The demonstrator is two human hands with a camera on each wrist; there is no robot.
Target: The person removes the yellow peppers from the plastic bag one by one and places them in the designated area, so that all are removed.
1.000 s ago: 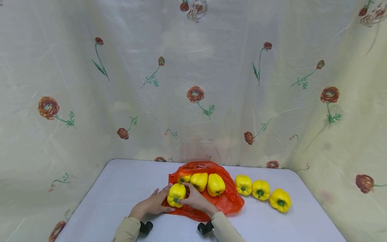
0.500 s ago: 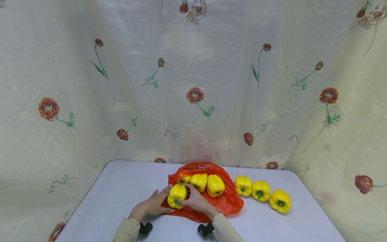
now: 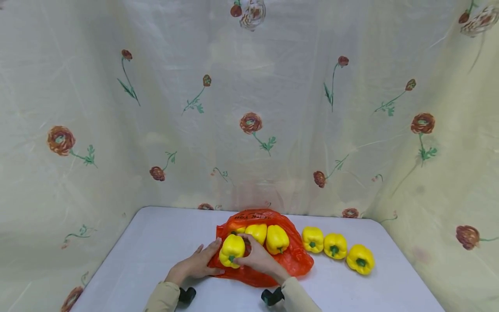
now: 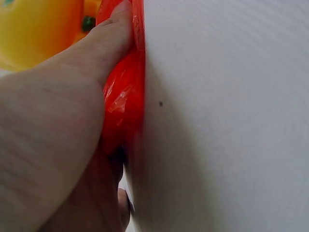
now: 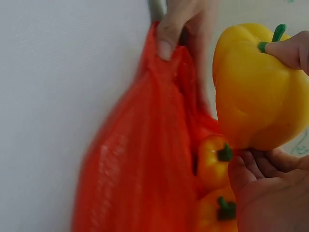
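My right hand (image 3: 262,261) grips a yellow bell pepper (image 3: 231,250) with a green stem. In the right wrist view the thumb lies beside the stem and the fingers curl under the other end of this pepper (image 5: 258,92). The pepper is raised over the mouth of a red plastic bag (image 3: 291,261). My left hand (image 3: 198,262) pinches the bag's left edge, its thumb on the red film (image 4: 120,101) in the left wrist view. Inside the bag lie a yellow pepper (image 3: 277,239), a second pepper (image 3: 257,232) and a partly hidden third.
Right of the bag, a row of yellow peppers sits on the white table (image 3: 163,234): a near one (image 3: 360,259), a middle one (image 3: 335,245) and a far one (image 3: 312,239). A flowered curtain (image 3: 288,147) hangs behind the table and along both sides.
My right hand has lifted the pepper slightly and shifted it to the right, away from the left hand. The left hand keeps its place at the bag's edge.
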